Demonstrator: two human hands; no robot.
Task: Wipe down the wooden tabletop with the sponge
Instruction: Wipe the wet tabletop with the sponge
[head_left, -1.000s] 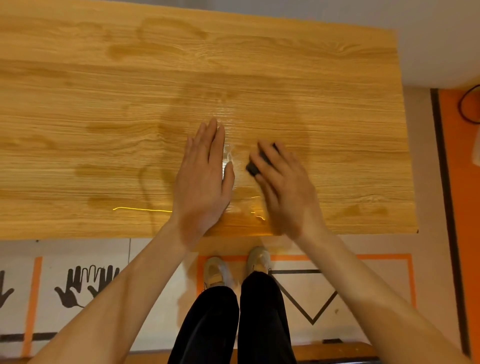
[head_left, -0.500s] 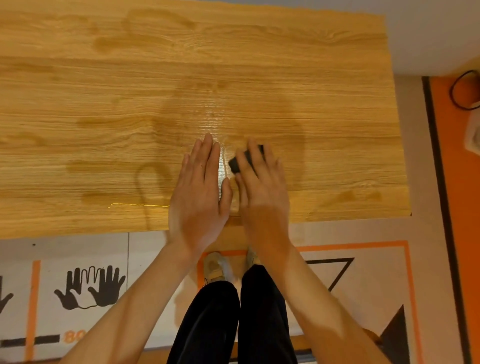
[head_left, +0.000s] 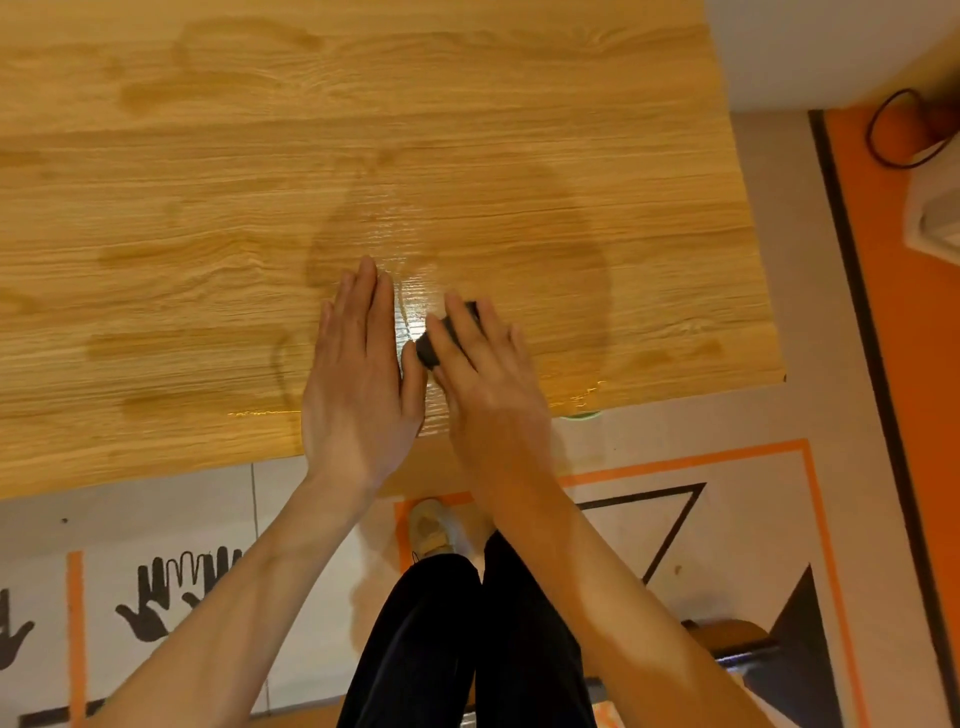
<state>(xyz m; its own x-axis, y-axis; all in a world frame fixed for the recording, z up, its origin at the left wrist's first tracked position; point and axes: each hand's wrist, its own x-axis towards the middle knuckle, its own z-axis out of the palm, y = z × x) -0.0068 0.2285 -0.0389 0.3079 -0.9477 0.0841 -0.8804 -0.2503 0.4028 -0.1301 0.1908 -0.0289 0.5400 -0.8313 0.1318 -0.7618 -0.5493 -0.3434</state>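
Note:
The wooden tabletop (head_left: 519, 130) fills the upper part of the view, with a shiny wet patch near its front edge. My right hand (head_left: 483, 374) lies over a small dark sponge (head_left: 427, 353) and presses it onto the wet wood with fairly straight fingers. Only the sponge's left end and a bit between the fingers show. My left hand (head_left: 358, 379) rests flat on the tabletop, fingers straight and together, its thumb touching the sponge's left end.
The table's front edge runs just under my wrists and its right edge lies at about (head_left: 748, 208). Below are my legs and shoes (head_left: 431, 530), on a floor mat with hand and triangle markings. A black cable (head_left: 883, 135) lies on the orange floor at the right.
My right hand slid the sponge leftward until it met my left thumb. The left hand stayed flat in place. The view shifted slightly.

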